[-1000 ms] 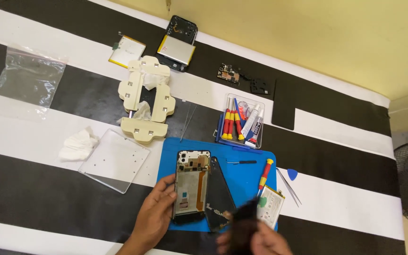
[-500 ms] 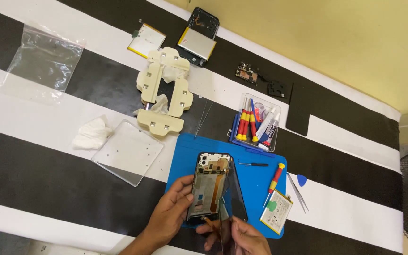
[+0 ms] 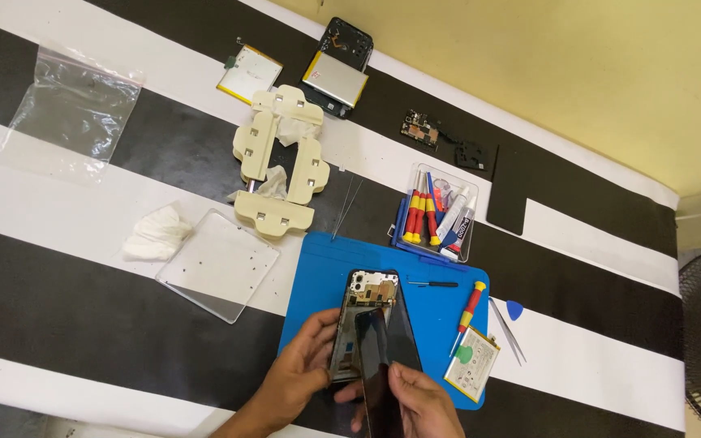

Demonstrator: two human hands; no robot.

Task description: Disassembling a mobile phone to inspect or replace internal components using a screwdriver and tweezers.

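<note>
On a black-and-white striped desk [image 3: 83, 324] against a yellow wall [image 3: 578, 73], the left hand [image 3: 302, 377] grips an opened phone frame [image 3: 359, 324] over a blue rubber mat [image 3: 440, 324]; the right hand [image 3: 419, 401] pinches a dark glass panel [image 3: 375, 365]. An empty clear plastic bag [image 3: 75, 105] lies far left of the mat.

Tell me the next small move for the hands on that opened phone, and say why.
Probably lift the dark panel a little further clear of the opened phone. The right hand pinches the panel's lower end, tilted over the frame, while the left hand steadies the frame's left edge on the blue mat. Whether anything joins the two cannot be told.
</note>
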